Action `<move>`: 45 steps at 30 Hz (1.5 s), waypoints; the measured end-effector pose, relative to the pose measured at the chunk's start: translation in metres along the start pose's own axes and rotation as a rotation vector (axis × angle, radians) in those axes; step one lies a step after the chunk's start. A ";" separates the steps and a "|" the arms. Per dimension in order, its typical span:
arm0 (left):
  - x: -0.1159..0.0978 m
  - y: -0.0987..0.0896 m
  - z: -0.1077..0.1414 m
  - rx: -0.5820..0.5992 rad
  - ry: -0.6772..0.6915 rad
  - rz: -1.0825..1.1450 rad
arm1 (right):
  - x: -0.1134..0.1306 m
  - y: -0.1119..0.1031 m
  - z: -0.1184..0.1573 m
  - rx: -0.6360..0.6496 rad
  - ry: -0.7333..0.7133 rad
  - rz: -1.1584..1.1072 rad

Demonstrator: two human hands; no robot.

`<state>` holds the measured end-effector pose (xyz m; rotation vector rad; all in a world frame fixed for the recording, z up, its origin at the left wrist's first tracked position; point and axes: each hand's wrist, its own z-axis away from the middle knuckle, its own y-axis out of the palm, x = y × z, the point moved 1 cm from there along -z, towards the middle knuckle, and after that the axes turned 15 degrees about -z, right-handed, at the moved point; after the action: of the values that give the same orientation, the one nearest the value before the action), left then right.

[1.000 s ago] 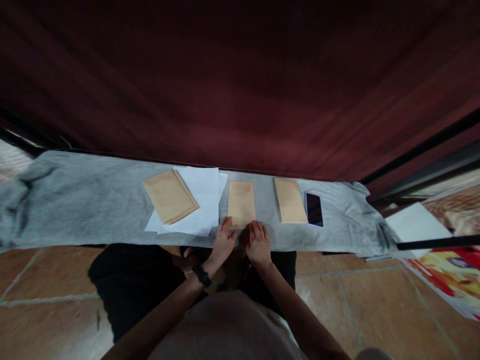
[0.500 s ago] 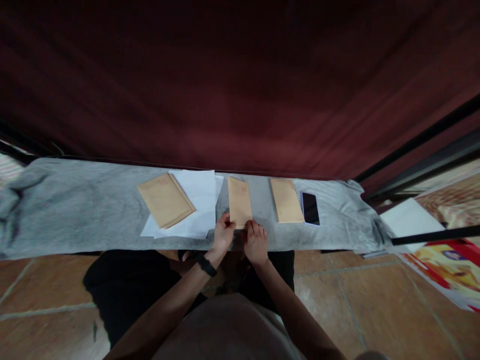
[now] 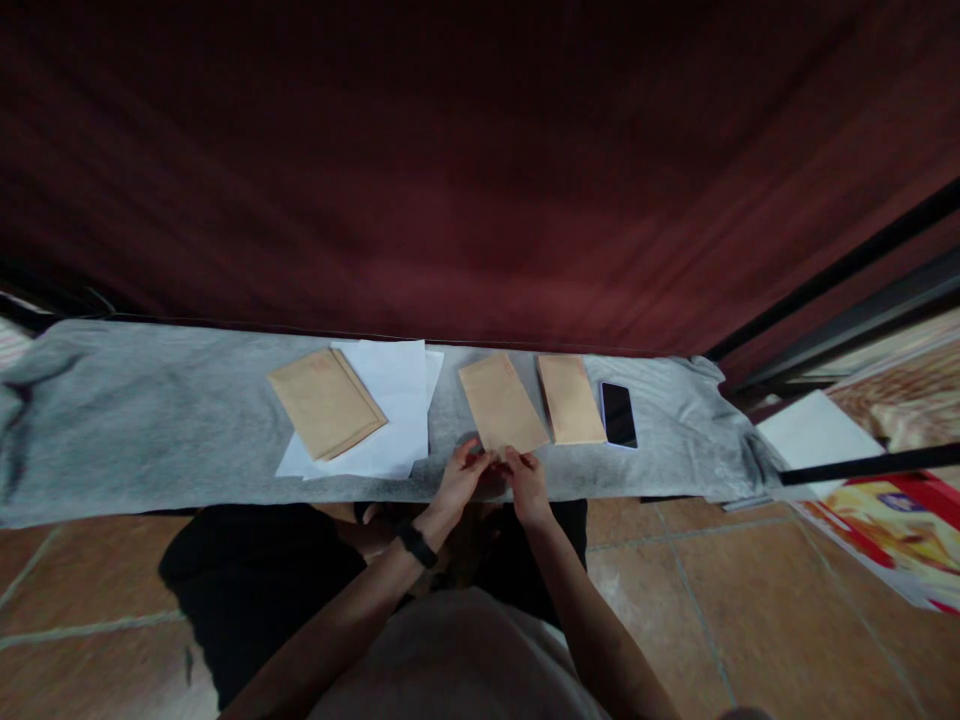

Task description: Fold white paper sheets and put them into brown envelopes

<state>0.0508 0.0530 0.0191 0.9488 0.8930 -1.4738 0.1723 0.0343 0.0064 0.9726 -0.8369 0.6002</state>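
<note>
A single brown paper envelope (image 3: 501, 400) lies tilted on the grey cloth in front of me, its near edge between my fingertips. My left hand (image 3: 460, 478), with a dark band on the wrist, pinches that edge near its left corner. Close beside it, my right hand (image 3: 528, 486) is closed on the same edge with thumb and fingers. To the right a stack of brown envelopes (image 3: 571, 400) nearly touches the held one. Several more envelopes (image 3: 326, 402) lie overlapping on white paper sheets (image 3: 405, 415) to the left.
A phone (image 3: 619, 415) with a dark screen rests right of the stack. The grey cloth (image 3: 165, 420) covers a narrow bench against a dark red curtain (image 3: 450, 200). At the far right are a black bar (image 3: 870, 468), a white sheet (image 3: 817, 435) and a colourful printed box (image 3: 900, 530).
The middle envelope has turned from nearly straight to slanted, its near end swinging right towards the stack. Both hands have shifted slightly right and come closer together at its near edge.
</note>
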 end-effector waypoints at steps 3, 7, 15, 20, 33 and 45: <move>0.004 0.000 -0.002 0.067 -0.006 -0.035 | -0.006 0.000 0.005 0.031 0.109 -0.127; 0.005 -0.003 -0.008 0.050 0.018 -0.151 | -0.007 -0.004 0.007 0.052 0.153 -0.121; 0.000 -0.026 -0.026 -0.091 0.089 -0.403 | -0.005 -0.015 0.011 0.157 0.281 0.100; -0.001 -0.043 -0.018 -0.124 0.149 -0.692 | 0.007 -0.024 0.017 0.294 -0.320 0.690; -0.011 -0.001 -0.078 -0.012 0.801 -1.435 | -0.010 -0.035 0.021 0.466 -0.799 1.476; -0.039 0.026 -0.157 0.043 0.813 -1.452 | -0.008 -0.032 0.022 0.487 -0.689 1.377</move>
<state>0.0925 0.2094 -0.0073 0.9294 2.4860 -2.2673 0.1846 -0.0001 -0.0081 0.9319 -2.0659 1.7470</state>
